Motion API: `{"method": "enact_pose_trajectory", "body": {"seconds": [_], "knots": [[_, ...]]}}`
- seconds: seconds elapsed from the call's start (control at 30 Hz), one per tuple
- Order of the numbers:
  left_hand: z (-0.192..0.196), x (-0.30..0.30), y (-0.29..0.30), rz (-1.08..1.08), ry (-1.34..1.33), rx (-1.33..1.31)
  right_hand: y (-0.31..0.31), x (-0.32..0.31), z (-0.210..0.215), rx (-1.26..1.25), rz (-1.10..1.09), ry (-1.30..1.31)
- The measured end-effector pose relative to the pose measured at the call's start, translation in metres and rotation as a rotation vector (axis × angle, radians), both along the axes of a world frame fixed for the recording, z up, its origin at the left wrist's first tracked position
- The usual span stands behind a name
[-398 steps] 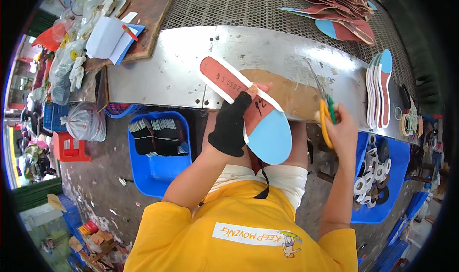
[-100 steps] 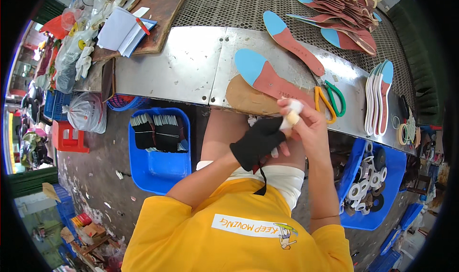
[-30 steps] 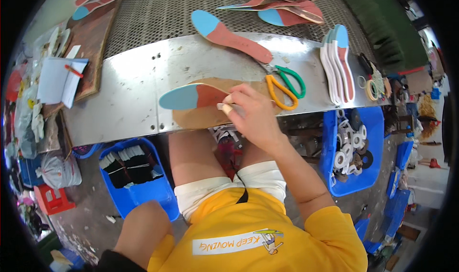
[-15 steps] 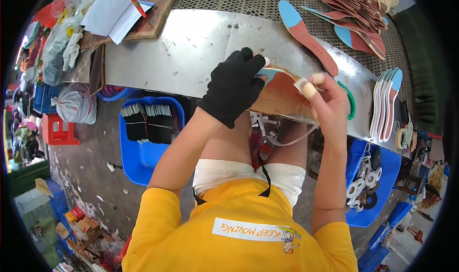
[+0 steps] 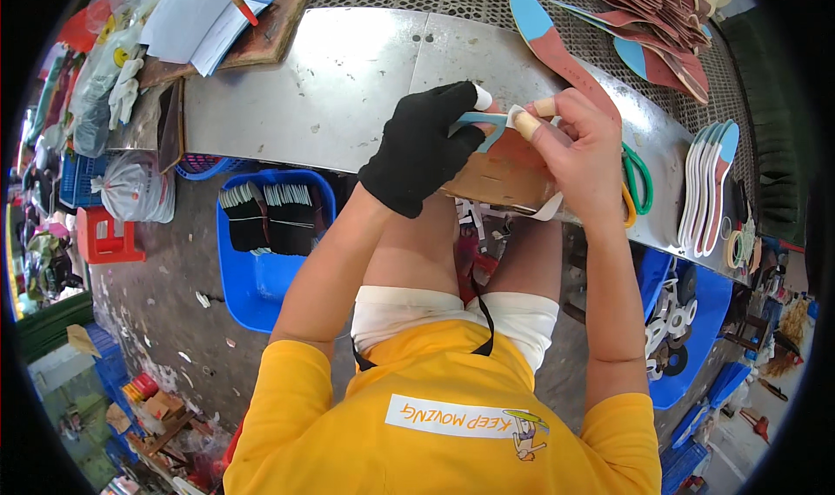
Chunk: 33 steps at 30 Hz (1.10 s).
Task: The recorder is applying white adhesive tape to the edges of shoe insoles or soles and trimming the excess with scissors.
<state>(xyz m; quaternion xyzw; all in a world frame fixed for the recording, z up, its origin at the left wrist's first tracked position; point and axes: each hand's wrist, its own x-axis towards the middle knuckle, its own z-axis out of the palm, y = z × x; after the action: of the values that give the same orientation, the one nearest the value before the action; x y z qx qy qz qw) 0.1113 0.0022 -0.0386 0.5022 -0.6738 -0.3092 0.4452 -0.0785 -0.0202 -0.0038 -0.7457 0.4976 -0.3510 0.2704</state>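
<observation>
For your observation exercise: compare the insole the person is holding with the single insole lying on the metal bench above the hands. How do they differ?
The held insole is gripped by the gloved left hand and the bare right hand; the bench insole lies untouched.
The held insole is largely hidden by hands and white strip; the bench insole shows full length.
Both have a blue end and a reddish-brown body.

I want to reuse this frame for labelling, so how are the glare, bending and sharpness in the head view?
Head view: the metal bench shines pale but keeps its detail; its straight edge bows near the black rim; the gloved left hand, the right hand and the insole between them look sharp; the clutter at the left rim is squeezed and soft.
</observation>
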Motion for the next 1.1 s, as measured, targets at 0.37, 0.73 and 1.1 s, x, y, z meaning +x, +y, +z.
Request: {"method": "enact_pose_trajectory", "body": {"seconds": [0.37,0.73,1.1], "knots": [[0.011,-0.002,-0.001,-0.045,-0.137,-0.085,-0.008,-0.011,0.006,-0.185,0.207,0.204],[0.029,-0.012,-0.012,-0.210,-0.384,-0.317,-0.011,-0.051,0.023,0.379,0.119,-0.011],[0.029,-0.030,-0.004,-0.181,-0.522,-0.389,0.023,-0.033,-0.006,0.016,-0.108,0.081]]}}
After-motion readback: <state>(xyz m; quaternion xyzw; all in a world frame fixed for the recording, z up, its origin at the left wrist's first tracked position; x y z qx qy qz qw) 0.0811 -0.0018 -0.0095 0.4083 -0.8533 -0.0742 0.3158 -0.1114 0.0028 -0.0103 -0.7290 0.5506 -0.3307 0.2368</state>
